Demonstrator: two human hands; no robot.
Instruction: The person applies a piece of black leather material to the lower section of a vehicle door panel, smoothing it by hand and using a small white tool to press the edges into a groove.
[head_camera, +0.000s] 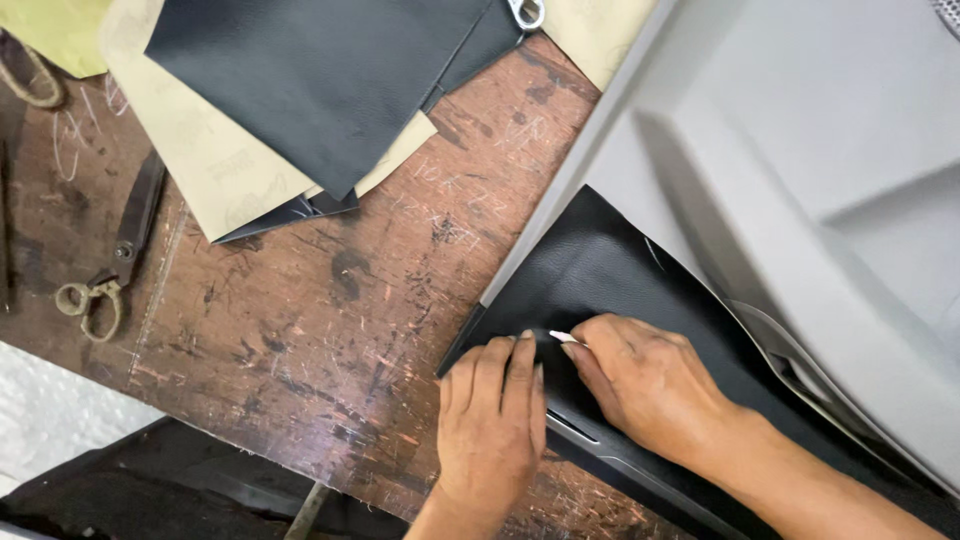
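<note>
Our hands: L hand flat, open, pressing black leather sheet on bench; R hand pinches white chalk.

Black leather sheet flat on table edge; small white chalk piece resting on it.
</note>
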